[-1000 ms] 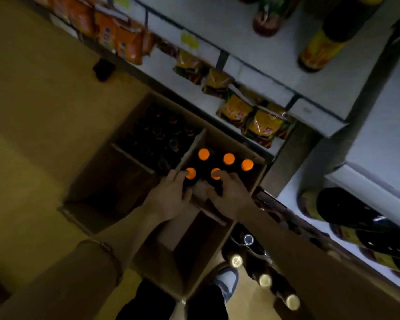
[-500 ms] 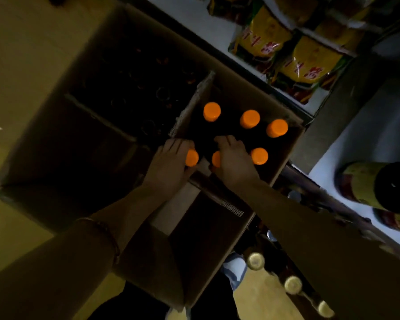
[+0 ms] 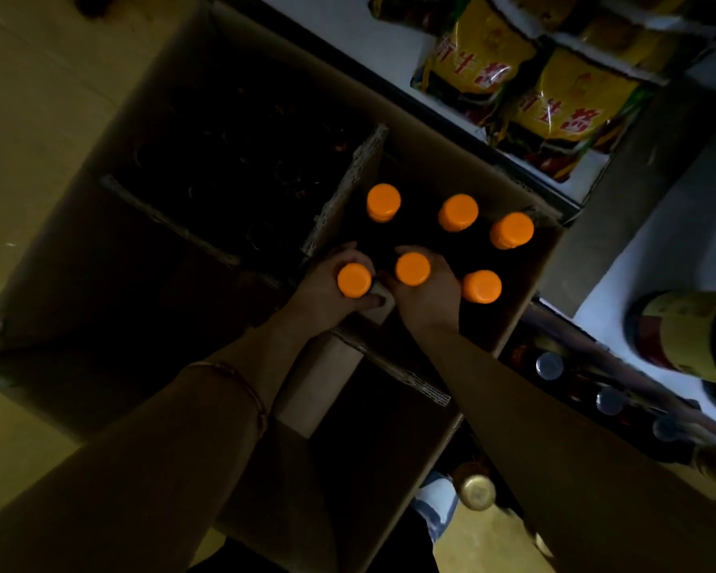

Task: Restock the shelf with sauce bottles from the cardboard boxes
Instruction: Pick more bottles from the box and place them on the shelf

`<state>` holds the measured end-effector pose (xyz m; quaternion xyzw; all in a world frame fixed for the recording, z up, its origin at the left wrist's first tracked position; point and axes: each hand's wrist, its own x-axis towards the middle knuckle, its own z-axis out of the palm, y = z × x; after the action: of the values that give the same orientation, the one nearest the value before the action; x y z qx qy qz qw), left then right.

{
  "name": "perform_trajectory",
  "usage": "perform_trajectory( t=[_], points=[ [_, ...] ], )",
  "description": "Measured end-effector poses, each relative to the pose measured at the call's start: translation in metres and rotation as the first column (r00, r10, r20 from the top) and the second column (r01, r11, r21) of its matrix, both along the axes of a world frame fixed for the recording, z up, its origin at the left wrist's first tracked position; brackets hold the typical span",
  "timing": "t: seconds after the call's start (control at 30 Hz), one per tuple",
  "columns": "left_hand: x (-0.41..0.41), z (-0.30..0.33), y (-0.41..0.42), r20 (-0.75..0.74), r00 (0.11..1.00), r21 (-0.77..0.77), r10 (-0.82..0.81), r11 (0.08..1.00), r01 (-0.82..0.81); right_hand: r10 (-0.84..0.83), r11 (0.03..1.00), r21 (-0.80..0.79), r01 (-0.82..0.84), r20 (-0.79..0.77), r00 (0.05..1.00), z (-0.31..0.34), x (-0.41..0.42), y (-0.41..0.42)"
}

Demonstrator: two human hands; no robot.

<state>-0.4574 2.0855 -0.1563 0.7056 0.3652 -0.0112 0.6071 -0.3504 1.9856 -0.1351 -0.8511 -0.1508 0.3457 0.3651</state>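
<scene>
Left hand (image 3: 321,293) gripping orange-capped bottle (image 3: 354,280), right hand (image 3: 428,291) gripping neighbouring bottle (image 3: 412,269)

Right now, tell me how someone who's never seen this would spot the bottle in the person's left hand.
Find the open cardboard box on the floor below the shelf of yellow packets; six orange-capped bottles stand in it. The left hand grips the left-hand bottle, beside the cardboard divider. It alone is the leftmost cap in the near row.
</scene>
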Motion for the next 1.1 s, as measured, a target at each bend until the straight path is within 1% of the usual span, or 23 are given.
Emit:
perform_trajectory(
  t=[0.1, 0.23, 0.3, 0.37, 0.5, 0.6, 0.67, 0.8, 0.9, 1.0, 1.1],
  points=[
    [-0.005, 0.008, -0.004, -0.018, 0.998, -0.015, 0.056, 0.998, -0.056, 0.028, 0.999, -0.036, -0.025, 0.075, 0.997, 0.007, -0.007, -0.004],
    [-0.023, 0.027, -0.014, -0.054, 0.997, 0.019, 0.047, 0.999, -0.046, 0.131, 0.99, -0.065, -0.125, 0.094, 0.987, 0.035, -0.026, -0.018],
    [-0.03, 0.038, -0.015, -0.023, 0.997, 0.034, 0.07, 0.997, -0.069, 0.165, 0.986, -0.041, -0.162, 0.09, 0.982, 0.052, -0.032, -0.029],
    [-0.031, 0.055, -0.013, -0.005, 0.999, 0.057, 0.04, 0.998, -0.04, 0.193, 0.981, -0.002, -0.194, 0.099, 0.976, 0.068, -0.037, -0.041],
    [-0.03, 0.105, -0.014, -0.013, 1.0, 0.063, -0.004, 0.998, 0.005, 0.257, 0.965, 0.015, -0.263, 0.156, 0.954, 0.113, -0.039, -0.057],
    [-0.031, 0.149, -0.019, -0.014, 0.999, 0.054, 0.032, 0.998, -0.031, 0.225, 0.973, 0.012, -0.23, 0.174, 0.959, 0.157, -0.024, -0.065],
    [-0.029, 0.185, -0.024, 0.028, 0.998, 0.052, 0.056, 0.997, -0.057, 0.205, 0.977, 0.014, -0.211, 0.177, 0.963, 0.19, -0.01, -0.072],
    [-0.021, 0.269, -0.039, 0.123, 0.99, 0.043, 0.07, 0.996, -0.075, 0.185, 0.976, 0.076, -0.202, 0.186, 0.965, 0.274, 0.006, -0.087],
    [-0.026, 0.338, -0.046, 0.191, 0.982, 0.072, 0.003, 0.997, -0.017, 0.217, 0.962, 0.114, -0.25, 0.243, 0.945, 0.341, 0.009, -0.096],
    [-0.036, 0.407, -0.054, 0.273, 0.957, 0.159, -0.092, 0.986, 0.05, 0.215, 0.949, 0.169, -0.267, 0.277, 0.937, 0.407, 0.004, -0.108],
    [-0.037, 0.477, -0.063, 0.352, 0.929, 0.244, -0.116, 0.969, 0.028, 0.191, 0.936, 0.221, -0.276, 0.342, 0.92, 0.474, -0.003, -0.121]
  ],
)
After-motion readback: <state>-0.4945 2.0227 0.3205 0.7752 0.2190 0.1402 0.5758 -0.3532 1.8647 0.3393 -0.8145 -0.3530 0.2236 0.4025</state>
